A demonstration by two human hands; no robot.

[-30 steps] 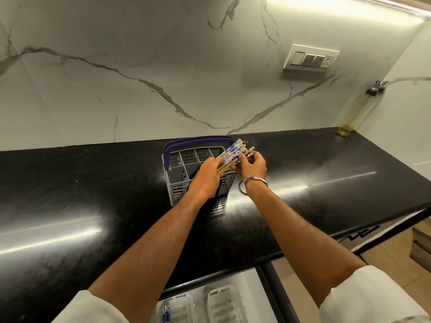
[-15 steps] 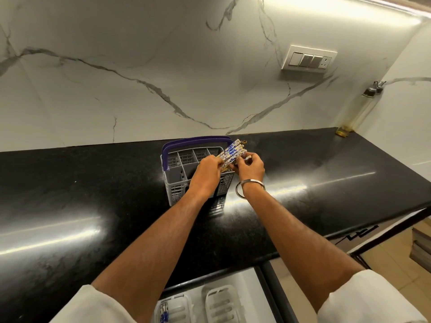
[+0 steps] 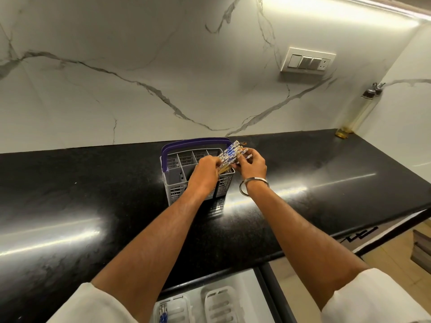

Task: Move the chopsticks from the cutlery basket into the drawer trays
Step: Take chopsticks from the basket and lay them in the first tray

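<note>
A grey cutlery basket (image 3: 179, 183) with a purple handle stands on the black counter. Over its right side, a bundle of blue-and-white patterned chopsticks (image 3: 229, 155) slants up to the right. My left hand (image 3: 206, 170) grips the bundle low down, above the basket. My right hand (image 3: 251, 163), with a metal bangle at the wrist, pinches the upper ends. The open drawer shows at the bottom edge with two white trays: the left tray (image 3: 172, 310) holds a few chopsticks, and the right tray (image 3: 221, 304) looks bare.
The black stone counter (image 3: 93, 206) runs wide to both sides below a white marble wall. An oil bottle (image 3: 359, 113) leans in the far right corner. A switch plate (image 3: 307, 62) is on the wall. Floor shows at lower right.
Both hands have stayed over the basket's right side. My right fingers have shifted slightly along the chopstick ends, and the bundle sits a little tighter together.
</note>
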